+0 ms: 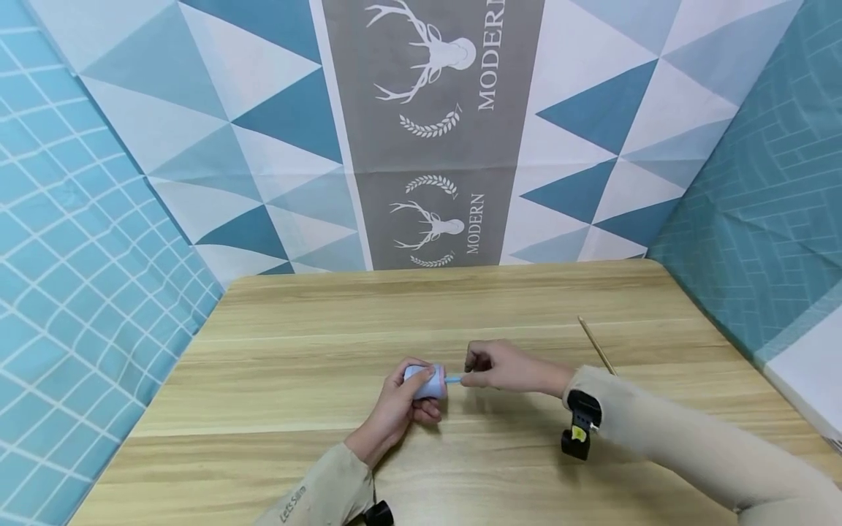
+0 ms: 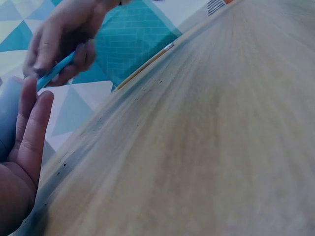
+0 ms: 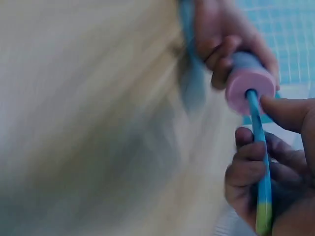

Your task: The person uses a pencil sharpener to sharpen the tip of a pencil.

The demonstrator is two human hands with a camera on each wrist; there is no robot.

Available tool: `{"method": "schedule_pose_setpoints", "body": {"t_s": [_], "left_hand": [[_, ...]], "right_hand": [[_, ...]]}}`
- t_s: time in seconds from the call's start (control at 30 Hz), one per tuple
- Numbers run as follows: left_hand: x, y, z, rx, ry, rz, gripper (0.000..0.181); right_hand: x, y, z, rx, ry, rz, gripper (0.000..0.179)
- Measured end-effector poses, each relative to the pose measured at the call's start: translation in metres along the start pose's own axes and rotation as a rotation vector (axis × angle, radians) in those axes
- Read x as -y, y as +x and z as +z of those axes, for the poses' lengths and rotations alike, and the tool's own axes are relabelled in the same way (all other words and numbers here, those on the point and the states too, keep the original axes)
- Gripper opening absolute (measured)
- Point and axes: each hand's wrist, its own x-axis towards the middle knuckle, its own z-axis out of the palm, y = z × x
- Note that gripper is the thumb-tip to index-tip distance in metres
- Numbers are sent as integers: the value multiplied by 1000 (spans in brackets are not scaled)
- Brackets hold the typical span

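My left hand grips a small light-blue pencil sharpener, held on its side with the pink end facing right. In the right wrist view, a blue pencil with a yellow-green end stands in the hole of the pink face. My right hand pinches this pencil close to the sharpener, its fingers curled around the shaft. The pencil's tip is hidden inside the sharpener. Both hands are over the middle of the table.
A thin wooden stick, like a pencil, lies on the wooden table beyond my right forearm. Patterned cloth walls stand behind the table and at both sides. A white object sits by the right edge.
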Motion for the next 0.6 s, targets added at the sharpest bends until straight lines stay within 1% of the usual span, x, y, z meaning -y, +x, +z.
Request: {"method": "schedule_pose_setpoints", "body": {"t_s": [0.03,0.1,0.13,0.17,0.2,0.23,0.27,0.3,0.33,0.4,0.47,0.5,0.53,0.57,0.6], "left_hand": [[0,0,-1,-11,-5,1,13],[-1,1,-1,-36,-21,4,13],[-1,0,-1,-46,-31,4,13],[-1,1,-1,-55,-43,1,14],[-1,1,-1,-62,-52,-2,14],[-1,1,0,-67,-61,-5,14],[-1,1,0,-72,-70,-9,15],[-1,2,0,-77,-77,-13,15],[-1,2,0,-76,-81,-18,15],[0,1,0,-79,-88,-28,16],[0,1,0,-80,-92,-31,17],[0,1,-1,-80,-92,-30,18],[1,1,-1,-82,-91,-29,18],[1,1,-1,-86,-91,-30,17],[1,1,-1,-89,-92,-29,17]], "right_hand": [[0,-2,0,-44,-160,-115,14],[-2,-4,0,-140,-544,-348,11],[-4,-5,1,-185,-737,-447,8],[-6,-5,2,-233,-907,-534,6],[-10,-5,3,-283,-1047,-608,10],[-13,-4,5,-328,-1149,-662,17],[-16,-2,6,-364,-1215,-701,24],[-19,0,8,-392,-1246,-720,30],[-22,2,10,-414,-1250,-729,37],[-24,7,13,-443,-1204,-735,42],[-23,11,15,-434,-1123,-706,42],[-19,12,15,-407,-1072,-662,38],[-16,13,16,-355,-998,-597,35],[-12,14,16,-289,-900,-518,33],[-7,16,14,-218,-777,-428,32]]}}
